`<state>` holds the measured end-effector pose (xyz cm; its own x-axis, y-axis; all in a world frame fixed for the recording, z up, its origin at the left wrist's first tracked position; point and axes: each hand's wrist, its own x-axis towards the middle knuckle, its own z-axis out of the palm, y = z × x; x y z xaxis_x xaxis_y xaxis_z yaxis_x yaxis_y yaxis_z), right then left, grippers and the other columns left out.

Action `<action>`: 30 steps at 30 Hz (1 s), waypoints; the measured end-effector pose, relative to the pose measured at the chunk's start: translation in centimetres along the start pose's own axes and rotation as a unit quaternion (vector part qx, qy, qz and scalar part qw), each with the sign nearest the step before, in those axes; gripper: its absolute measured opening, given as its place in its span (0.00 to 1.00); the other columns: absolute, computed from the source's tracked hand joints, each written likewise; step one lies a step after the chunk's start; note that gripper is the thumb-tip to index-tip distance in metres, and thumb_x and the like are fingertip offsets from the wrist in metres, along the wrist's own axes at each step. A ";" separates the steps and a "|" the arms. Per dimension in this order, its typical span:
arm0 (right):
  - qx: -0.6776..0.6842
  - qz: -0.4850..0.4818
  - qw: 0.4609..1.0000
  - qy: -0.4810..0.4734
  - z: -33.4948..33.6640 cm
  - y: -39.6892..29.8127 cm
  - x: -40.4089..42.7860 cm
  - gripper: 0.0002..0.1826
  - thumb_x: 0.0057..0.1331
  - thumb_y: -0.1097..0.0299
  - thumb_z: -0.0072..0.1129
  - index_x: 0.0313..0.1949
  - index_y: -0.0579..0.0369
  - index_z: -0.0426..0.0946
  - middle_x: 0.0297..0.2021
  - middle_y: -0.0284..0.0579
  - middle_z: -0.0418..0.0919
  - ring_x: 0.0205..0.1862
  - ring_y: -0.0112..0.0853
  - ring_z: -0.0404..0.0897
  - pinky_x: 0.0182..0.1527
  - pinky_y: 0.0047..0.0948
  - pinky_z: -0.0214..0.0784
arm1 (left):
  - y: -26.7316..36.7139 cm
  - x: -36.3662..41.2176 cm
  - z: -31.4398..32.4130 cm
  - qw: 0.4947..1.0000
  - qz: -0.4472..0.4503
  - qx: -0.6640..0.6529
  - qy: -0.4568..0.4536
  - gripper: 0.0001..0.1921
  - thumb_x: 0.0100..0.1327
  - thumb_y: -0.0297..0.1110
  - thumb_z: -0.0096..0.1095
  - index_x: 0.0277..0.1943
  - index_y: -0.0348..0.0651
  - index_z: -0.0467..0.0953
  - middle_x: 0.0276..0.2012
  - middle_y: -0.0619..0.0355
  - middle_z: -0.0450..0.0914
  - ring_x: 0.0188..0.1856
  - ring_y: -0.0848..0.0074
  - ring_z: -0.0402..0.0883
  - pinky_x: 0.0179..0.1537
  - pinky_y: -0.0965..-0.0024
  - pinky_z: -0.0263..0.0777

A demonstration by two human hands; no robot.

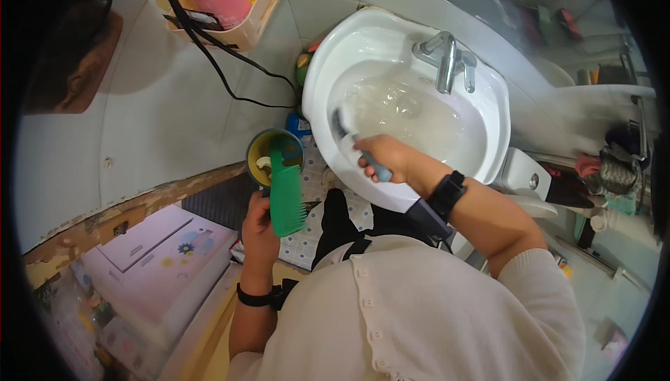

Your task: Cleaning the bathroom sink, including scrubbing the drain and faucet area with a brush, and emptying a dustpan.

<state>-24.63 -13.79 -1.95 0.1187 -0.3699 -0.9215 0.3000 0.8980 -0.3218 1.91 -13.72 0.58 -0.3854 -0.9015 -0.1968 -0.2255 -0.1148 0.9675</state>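
My left hand [260, 226] grips a green plastic comb [286, 200] by its lower part, teeth facing right. The comb's narrow end overlaps the mouth of a waste bin in my view. Over the front left rim of a white washbasin [322, 103], my right hand [390, 157] holds a small brush [378, 166] with a grey-blue handle. Its dark bristle head points to the basin's inner left wall and is blurred; I cannot tell whether it touches. Cloudy water [403, 114] lies in the bowl under a chrome tap [446, 64].
A waste bin [253, 158] with a yellow inside stands left of the basin. Black cables [209, 67] hang past a wall caddy [256, 30] holding a pink pump bottle [222, 1]. A toilet [523, 171] is at right, a floral cabinet [162, 271] at lower left.
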 end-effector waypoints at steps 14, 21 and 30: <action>-0.636 0.162 0.751 0.073 -21.3 7.5 -7.1 0.11 0.60 0.71 0.44 0.29 0.68 0.73 0.23 0.53 0.75 0.19 0.40 0.76 0.19 0.40 0.68 | -0.5 1.2 -0.3 0.999 0.048 0.020 -0.014 0.08 0.51 0.18 0.57 0.35 0.36 0.72 0.33 0.59 0.66 0.37 0.80 0.68 0.42 0.81 0.61; -0.541 0.035 0.839 0.058 -13.1 8.3 0.3 0.16 0.64 0.64 0.39 0.32 0.69 0.67 0.25 0.55 0.76 0.21 0.37 0.79 0.23 0.35 0.72 | -0.7 1.4 0.2 1.000 -0.002 0.008 -0.014 0.08 0.51 0.17 0.57 0.35 0.35 0.71 0.34 0.59 0.66 0.36 0.80 0.69 0.42 0.81 0.60; -0.534 -0.165 0.817 0.143 -7.7 14.1 -9.1 0.13 0.64 0.60 0.42 0.36 0.59 0.58 0.21 0.57 0.73 0.24 0.54 0.72 0.28 0.49 0.63 | -0.7 1.9 1.1 1.000 -0.015 -0.008 -0.020 0.08 0.51 0.16 0.55 0.35 0.35 0.71 0.32 0.60 0.64 0.34 0.80 0.68 0.38 0.83 0.61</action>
<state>-28.75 4.03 0.25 -0.0736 -0.6997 -0.7106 -0.7446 0.5126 -0.4276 0.36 -14.90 -0.62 -0.4142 -0.8804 -0.2308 -0.2224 -0.1480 0.9637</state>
